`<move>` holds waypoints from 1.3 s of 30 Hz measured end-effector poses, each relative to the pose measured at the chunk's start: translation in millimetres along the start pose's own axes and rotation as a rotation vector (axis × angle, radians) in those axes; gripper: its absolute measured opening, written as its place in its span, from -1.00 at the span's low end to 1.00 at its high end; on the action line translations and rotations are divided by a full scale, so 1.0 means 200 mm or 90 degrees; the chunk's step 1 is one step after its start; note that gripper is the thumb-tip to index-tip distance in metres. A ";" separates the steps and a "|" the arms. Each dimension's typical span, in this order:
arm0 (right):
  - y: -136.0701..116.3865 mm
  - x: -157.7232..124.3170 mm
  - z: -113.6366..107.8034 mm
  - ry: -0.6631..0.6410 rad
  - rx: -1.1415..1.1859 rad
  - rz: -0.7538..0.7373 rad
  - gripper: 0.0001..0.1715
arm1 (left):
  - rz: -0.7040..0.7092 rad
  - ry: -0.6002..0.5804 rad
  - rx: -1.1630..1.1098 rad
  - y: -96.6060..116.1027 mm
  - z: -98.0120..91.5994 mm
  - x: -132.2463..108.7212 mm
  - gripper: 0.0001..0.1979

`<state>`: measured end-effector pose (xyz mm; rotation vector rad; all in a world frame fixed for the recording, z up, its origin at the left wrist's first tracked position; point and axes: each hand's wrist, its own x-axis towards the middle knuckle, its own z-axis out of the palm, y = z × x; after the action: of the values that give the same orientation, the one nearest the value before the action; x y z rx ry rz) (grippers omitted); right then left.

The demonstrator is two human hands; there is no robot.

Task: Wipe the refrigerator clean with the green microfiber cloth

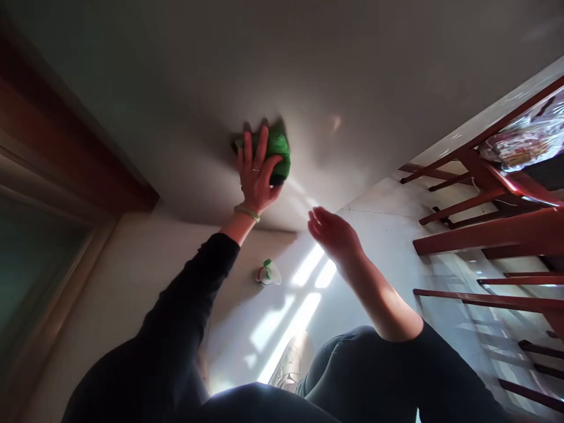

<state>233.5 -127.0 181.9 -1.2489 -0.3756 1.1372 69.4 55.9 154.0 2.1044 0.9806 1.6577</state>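
Observation:
My left hand (258,170) presses a folded green cloth (278,150) flat against the pale wall (352,76). Its fingers are spread over the cloth and the thumb bends across its right part. A ring and a light bangle are on this hand and wrist. My right hand (335,232) hangs in the air to the lower right, apart from the cloth, its fingers loosely curled together; nothing shows in them. On the floor below the hands stands a small white bottle with a green top and a red patch (267,273), perhaps a spray bottle.
Dark reddish wooden furniture with slats and legs (484,235) stands along the right; a clear plastic-wrapped package (529,132) rests on it. A brown wooden frame (79,135) borders the wall at left. My shoe (291,361) is on the sunlit tiled floor (374,235).

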 end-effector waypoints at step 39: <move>-0.59 -0.18 -0.18 0.209 0.222 -0.151 -0.49 | 0.456 -0.726 0.045 0.25 0.83 -0.16 -0.18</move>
<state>298.8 -164.3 284.8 -1.0270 -0.0687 0.7395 237.8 28.2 112.3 2.9701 -0.1006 0.3011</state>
